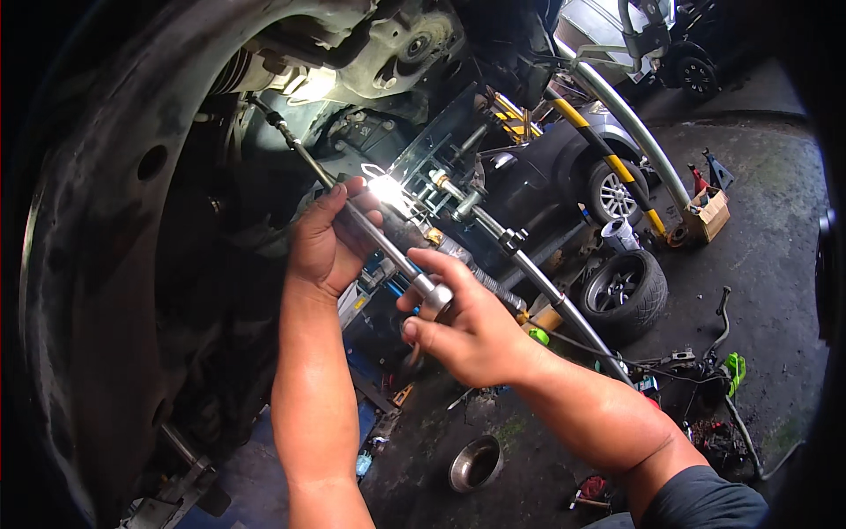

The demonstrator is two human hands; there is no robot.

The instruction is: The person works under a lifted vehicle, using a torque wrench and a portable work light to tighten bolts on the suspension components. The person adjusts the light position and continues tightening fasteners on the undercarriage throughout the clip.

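Observation:
A long silver extension bar (381, 235) runs up and to the left, under a raised vehicle. Its far end has a jointed, darker section (280, 123) that reaches in beside the suspension parts (401, 53); what the tip meets is hard to make out. My left hand (328, 234) is closed round the middle of the bar, thumb and fingers on either side. At the near end sits a rounded metal head (436, 298). My right hand (471, 331) curls about that head, thumb below it and forefinger above.
Close on the left is the dark wheel arch (97, 220). A bright work lamp (388, 189) shines beyond my hands, near a long metal pole stand (538, 280). On the floor lie a wheel with a tyre (648, 295), a metal bowl (476, 464) and a cardboard box (708, 217).

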